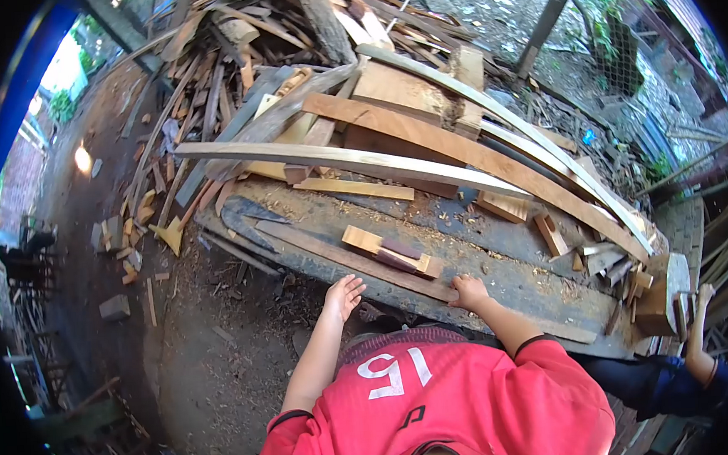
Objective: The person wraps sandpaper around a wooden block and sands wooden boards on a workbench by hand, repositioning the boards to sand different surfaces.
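Note:
A long thin brown wooden strip [353, 257] lies along the near side of the workbench [502, 302]. My right hand [468, 292] is at the strip's right end, its fingers curled over it. My left hand [345, 297] is held just off the bench's near edge, fingers apart, with nothing in it. Between and beyond my hands, a two-tone wooden block [401, 254], pale with a dark piece, rests on or against the strip; it resembles a hand plane. Shavings are scattered around it.
Long curved boards [460, 159] lie across the bench's far side. Small wood blocks [550, 234] sit at right. Behind rises a scrap wood pile [229, 61]. A co-worker's hand [706, 292] is at far right, beside a large wooden block [662, 297]. Offcuts [114, 234] litter the ground left.

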A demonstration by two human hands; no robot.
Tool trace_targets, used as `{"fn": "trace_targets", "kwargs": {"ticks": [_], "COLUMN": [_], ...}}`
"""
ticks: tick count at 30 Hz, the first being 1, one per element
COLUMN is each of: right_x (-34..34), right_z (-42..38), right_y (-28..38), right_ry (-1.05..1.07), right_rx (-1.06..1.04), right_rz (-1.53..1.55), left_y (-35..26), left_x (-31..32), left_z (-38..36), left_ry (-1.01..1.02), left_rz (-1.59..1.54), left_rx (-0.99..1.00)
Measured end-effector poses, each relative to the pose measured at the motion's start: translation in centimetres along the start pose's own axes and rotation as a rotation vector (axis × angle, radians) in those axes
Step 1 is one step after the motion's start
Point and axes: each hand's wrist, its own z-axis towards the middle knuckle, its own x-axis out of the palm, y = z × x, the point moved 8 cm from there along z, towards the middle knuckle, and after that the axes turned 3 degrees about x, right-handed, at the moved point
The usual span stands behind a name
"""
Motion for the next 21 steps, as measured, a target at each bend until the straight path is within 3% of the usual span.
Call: {"fn": "trace_targets", "kwargs": {"ticks": [4, 7, 11, 13, 20, 21], "right_x": [-0.8, -1.9, -3.0, -4.9, -11.8, -12.7], "right_z": [-0.4, -1.1, -1.6, -2.8, -6.4, -6.7], "right_y": [-0.2, 0.2, -1.0, -0.1, 4.1, 4.7], "right_ry": [0.005, -0.114, -0.11, -0.126, -0.331, -0.35], "right_rx": [-0.024, -0.099, -0.1, -0.168, -0.486, -0.534], "right_rz": [-0.03, -0.065, 0.15, 0.173, 0.384, 0.413], "left_y": [0.1, 0.1, 0.0, -0.7, -8.5, -10.5], "left_x": [0.3, 0.6, 1.1, 1.7, 5.7, 7.0], "left_z": [-0.1, -0.3, -0.2, -0.5, -4.6, -5.3], "left_ry": [0.0, 0.008, 0.02, 0.01, 0.141, 0.322], "left_rz": [-0.026, -0.019, -0.063, -0.054, -0.501, -0.576], "left_rx": [0.0, -0.006, -0.013, 0.042, 0.287, 0.366]}}
